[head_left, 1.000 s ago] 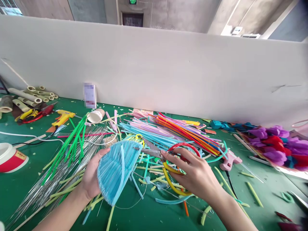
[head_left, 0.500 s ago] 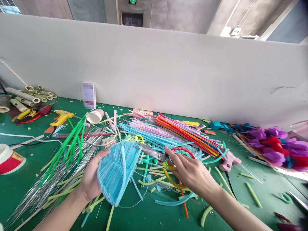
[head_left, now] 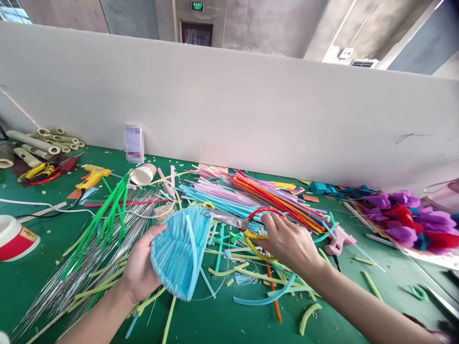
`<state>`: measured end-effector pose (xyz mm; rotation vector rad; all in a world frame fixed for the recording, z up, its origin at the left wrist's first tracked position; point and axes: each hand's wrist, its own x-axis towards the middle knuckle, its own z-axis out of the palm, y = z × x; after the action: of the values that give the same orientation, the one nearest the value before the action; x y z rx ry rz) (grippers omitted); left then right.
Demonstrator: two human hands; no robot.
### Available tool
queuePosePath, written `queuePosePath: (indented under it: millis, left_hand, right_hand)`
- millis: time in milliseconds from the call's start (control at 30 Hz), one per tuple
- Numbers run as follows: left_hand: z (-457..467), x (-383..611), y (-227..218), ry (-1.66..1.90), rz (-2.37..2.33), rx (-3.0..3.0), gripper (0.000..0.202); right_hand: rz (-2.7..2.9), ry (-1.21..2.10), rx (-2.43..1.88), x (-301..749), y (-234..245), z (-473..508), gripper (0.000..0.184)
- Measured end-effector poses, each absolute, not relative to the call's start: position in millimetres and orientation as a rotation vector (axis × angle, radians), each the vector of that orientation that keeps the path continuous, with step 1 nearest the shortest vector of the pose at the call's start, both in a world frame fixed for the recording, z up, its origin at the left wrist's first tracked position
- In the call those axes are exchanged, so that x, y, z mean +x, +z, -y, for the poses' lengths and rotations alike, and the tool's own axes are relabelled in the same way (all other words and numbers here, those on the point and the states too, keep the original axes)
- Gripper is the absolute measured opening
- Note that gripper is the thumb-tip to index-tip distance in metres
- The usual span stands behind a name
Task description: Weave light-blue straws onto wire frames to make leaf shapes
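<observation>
My left hand [head_left: 143, 267] is closed on the left edge of a blue fan-shaped piece made of pipe cleaners [head_left: 174, 260], thumb on its front face. One loose blue strand slants across that face. In my right hand [head_left: 289, 239] is a pair of scissors [head_left: 236, 220] with red and yellow handles, my fingers in the loops. Its blades point left and reach the upper right corner of the blue piece; whether they have closed on a strand I cannot make out.
Bundles of coloured pipe cleaners [head_left: 279, 196] lie behind my hands. Left are metal wires [head_left: 89, 258], green stems [head_left: 107, 205], a yellow glue gun [head_left: 93, 177] and a paper cup [head_left: 17, 239]. A pink glue gun [head_left: 339, 239] and purple-red flowers [head_left: 409, 220] lie right. A white partition [head_left: 229, 105] stands behind.
The blue piece and my left hand have shifted slightly right. My right hand has turned and risen a little with the scissors, whose blades stay at the piece's upper corner.
</observation>
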<state>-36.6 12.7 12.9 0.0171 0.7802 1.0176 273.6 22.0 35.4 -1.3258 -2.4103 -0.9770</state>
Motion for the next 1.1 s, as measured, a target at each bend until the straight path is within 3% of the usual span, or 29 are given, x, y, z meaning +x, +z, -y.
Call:
queuePosePath:
  millis: [133, 300, 767, 933, 1100]
  left_hand:
    - [-12, -38, 13, 1.007, -0.739, 0.007, 0.046]
    - [-12, -36, 12, 0.989, -0.733, 0.017, 0.044]
    - [-12, -32, 7, 0.966, -0.717, 0.048, 0.038]
    - [-12, -32, 6, 0.965, -0.763, 0.089, 0.041]
    - [-11, -31, 6, 0.975, -0.835, 0.151, 0.043]
  right_hand:
    - [2.449, -1.056, -1.239, 273, 41, -21, 0.028]
    - [2.525, -1.118, -1.115, 271, 47, -25, 0.037]
    - [2.586, -0.999, -0.855, 281, 41, -31, 0.035]
    - [2.618, -0.929, -1.114, 289, 41, -31, 0.028]
    - [2.553, -0.531, -1.473, 298, 41, -31, 0.026]
